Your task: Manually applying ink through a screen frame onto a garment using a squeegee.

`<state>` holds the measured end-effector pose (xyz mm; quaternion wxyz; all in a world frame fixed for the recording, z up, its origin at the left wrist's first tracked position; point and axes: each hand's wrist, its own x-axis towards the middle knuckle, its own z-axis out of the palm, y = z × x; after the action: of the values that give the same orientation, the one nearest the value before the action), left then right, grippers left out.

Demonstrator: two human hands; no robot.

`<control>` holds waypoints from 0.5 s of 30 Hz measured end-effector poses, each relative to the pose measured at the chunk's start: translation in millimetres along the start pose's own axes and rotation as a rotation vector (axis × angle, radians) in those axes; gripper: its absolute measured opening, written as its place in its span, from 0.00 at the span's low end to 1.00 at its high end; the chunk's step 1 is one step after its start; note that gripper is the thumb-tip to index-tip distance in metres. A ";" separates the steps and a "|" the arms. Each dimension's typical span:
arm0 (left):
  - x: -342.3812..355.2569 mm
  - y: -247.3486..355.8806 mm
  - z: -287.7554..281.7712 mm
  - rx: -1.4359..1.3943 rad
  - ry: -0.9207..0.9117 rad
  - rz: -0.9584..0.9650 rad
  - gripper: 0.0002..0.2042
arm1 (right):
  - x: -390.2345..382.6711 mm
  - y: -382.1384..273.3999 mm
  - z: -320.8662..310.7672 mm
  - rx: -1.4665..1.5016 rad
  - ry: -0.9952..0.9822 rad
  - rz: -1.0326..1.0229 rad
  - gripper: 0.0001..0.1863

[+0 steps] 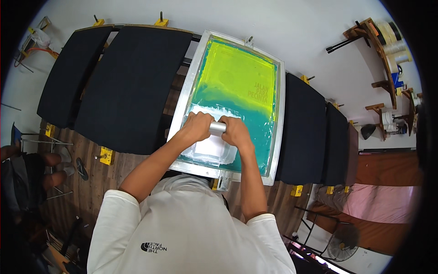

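A silver-framed printing screen (280, 118) lies lengthwise in front of me. Both hands are closed around the metal handle of a squeegee (218, 127), side by side over the near half of the mesh. My left hand (197, 126) grips its left part and my right hand (235, 131) its right part; a short stretch of handle shows between them. The blade is hidden. Yellow-green ink (237, 68) covers the far part of the mesh, fading into teal (253, 141). Around and below my hands is a whitish patch (212, 150) with ragged edges.
Black cloth-covered boards stand in a row, including a wide board (132, 86) at left and another (303, 132) at right. Yellow clamps (107, 155) hold their ends. A person sits at far left near a sandal (82, 169). A fan (343, 242) stands lower right; shelves (381, 59) hang upper right.
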<state>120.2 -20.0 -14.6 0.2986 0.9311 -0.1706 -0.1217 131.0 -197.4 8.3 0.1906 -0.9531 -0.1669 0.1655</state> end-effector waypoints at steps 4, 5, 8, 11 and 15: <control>-15.3 6.5 7.6 0.038 0.020 -0.024 0.15 | -14.3 1.0 16.6 0.027 0.103 -0.030 0.19; -24.3 6.0 15.7 -0.005 0.074 -0.012 0.15 | -21.8 -0.3 21.6 0.032 0.101 -0.026 0.19; -59.6 6.7 31.0 -0.086 0.174 0.033 0.18 | -57.2 -27.3 30.9 0.050 0.155 0.021 0.22; -94.5 19.6 33.6 -0.039 0.137 0.024 0.23 | -87.8 -41.6 45.1 0.113 0.228 0.041 0.26; -112.0 29.9 22.4 -0.031 0.091 0.099 0.18 | -109.5 -50.1 39.2 0.105 0.164 0.081 0.25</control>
<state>3.4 -10.6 -0.5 0.3262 0.9213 -0.2008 -0.0672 6.0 -183.4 22.6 0.2465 -0.9581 -0.1031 0.1032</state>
